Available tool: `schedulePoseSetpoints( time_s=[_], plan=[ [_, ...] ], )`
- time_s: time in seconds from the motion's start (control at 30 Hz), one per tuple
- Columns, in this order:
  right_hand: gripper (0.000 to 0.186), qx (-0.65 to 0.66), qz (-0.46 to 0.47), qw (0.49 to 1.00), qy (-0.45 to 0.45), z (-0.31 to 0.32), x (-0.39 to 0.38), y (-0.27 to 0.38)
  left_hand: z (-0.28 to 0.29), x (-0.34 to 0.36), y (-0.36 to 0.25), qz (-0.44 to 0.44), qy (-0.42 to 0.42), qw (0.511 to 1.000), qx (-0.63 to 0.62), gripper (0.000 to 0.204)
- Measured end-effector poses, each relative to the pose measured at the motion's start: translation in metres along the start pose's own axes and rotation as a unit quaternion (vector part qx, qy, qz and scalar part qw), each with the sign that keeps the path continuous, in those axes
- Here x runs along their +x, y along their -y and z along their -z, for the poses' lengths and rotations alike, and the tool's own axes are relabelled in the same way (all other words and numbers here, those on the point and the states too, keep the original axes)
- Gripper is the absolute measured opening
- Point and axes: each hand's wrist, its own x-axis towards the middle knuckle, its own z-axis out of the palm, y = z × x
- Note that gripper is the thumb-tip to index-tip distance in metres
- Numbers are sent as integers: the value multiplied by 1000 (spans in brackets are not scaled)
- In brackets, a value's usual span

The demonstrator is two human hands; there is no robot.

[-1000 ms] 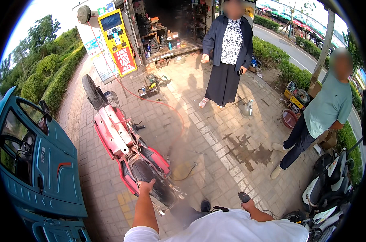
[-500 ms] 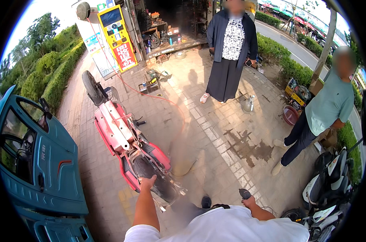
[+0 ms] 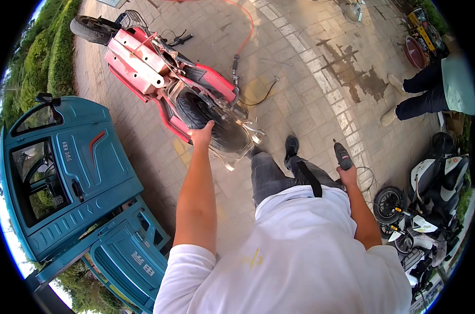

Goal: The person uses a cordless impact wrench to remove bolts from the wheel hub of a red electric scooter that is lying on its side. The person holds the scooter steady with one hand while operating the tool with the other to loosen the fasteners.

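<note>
A red scooter (image 3: 138,58) lies tipped over on the paving at front left, its underside turned up. Its rear tyre (image 3: 216,123) points toward me, with the front wheel (image 3: 93,29) at the far end. My left hand (image 3: 202,135) is closed on the edge of the rear tyre, thumb on top and the other fingers partly hidden. Off to my right side, my right hand (image 3: 347,175) grips a dark hand-held power tool (image 3: 342,156) with a thin bit at its tip. The tool is held clear of the scooter.
A blue vehicle cab (image 3: 75,172) stands to the left. Beyond the scooter's rear, a red air hose (image 3: 250,26) ends in a metal fitting on the paving. Parked scooters (image 3: 431,183) crowd the right, near a standing person (image 3: 426,107). A red basin (image 3: 415,52) sits farther off.
The view has tilted downward, so the shop front and one person have left it. My left hand stays on the tyre and my right hand still holds the power tool.
</note>
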Motion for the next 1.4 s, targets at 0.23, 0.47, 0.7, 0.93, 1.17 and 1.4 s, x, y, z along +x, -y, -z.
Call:
schedulePoseSetpoints(
  time_s=[0.23, 0.47, 0.7, 0.93, 1.17, 1.4],
  plan=[
    [66, -44, 94, 991, 88, -16, -24, 117, 11, -9, -56, 75, -63, 989, -114, 111],
    [73, 77, 180, 954, 227, -55, -49, 208, 12, 7, -44, 50, -61, 986, -147, 105],
    [80, 105, 187, 918, 334, -101, -75, 271, 14, 28, -27, -24, -94, 993, -63, 84],
    [81, 140, 246, 884, 371, -159, -103, 305, 22, 32, -29, -36, -23, 993, -112, 85],
    [77, 101, 306, 880, 350, -218, -101, 320, 28, 27, -34, -27, -19, 991, -131, 80],
    [76, 91, 304, 885, 340, -238, -97, 335, 20, 37, -26, -29, -31, 991, -127, 83]
  ],
)
